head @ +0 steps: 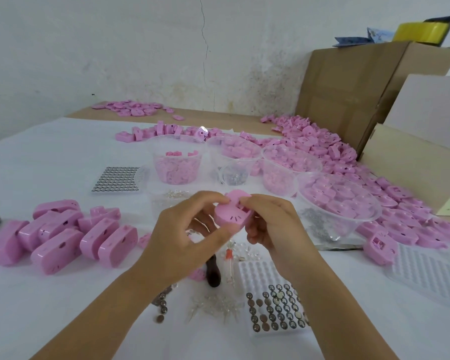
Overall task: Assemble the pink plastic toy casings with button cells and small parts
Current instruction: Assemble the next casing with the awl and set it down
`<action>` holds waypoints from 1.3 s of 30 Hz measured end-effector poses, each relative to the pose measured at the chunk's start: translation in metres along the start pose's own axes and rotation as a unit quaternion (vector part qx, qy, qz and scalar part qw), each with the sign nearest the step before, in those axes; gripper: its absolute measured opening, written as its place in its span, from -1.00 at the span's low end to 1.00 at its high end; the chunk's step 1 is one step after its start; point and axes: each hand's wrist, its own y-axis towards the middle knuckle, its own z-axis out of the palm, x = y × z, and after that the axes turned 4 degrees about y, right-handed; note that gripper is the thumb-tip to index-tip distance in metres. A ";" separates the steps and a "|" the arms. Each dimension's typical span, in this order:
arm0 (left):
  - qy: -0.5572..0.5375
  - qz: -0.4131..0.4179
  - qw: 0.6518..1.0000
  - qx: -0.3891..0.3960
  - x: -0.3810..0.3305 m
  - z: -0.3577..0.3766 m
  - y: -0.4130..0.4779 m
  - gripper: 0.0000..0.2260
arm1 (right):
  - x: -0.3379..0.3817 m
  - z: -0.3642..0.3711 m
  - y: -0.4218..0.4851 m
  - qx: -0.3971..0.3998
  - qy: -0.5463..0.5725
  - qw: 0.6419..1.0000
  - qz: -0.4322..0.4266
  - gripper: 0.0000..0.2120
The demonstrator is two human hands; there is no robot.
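— White cloth covers the counter, with pink parts heaped beyond. How will the casing handle?
— Light, stiff and rather slick, I judge. Take it by the rims, clear of the slots.
— And the grip?
— It sits between both, raised off the counter. The left hand curls round its left end, and the right hand pinches its upper right edge. Cells lie below the right wrist.
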 end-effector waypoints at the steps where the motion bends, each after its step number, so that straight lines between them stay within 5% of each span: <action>1: 0.023 0.018 1.000 0.001 0.000 -0.001 0.000 -0.72 | 0.000 -0.001 0.000 0.004 0.006 1.000 0.009 -0.80; 11: 0.039 0.051 0.998 -0.005 0.003 -0.002 0.003 -0.73 | -0.003 0.008 -0.003 0.040 -0.007 0.998 0.053 -0.73; 21: 0.095 0.077 0.992 -0.012 0.005 0.004 0.005 -0.80 | -0.012 0.014 -0.002 0.039 0.107 0.989 0.099 -0.75; 32: 0.158 0.102 0.982 -0.008 0.006 0.005 0.008 -0.63 | -0.013 0.015 -0.002 0.046 0.159 0.981 0.101 -0.54; 39: 0.011 0.015 0.998 -0.052 0.008 0.004 0.001 -0.73 | -0.012 0.019 -0.001 0.057 0.066 0.995 0.045 -0.71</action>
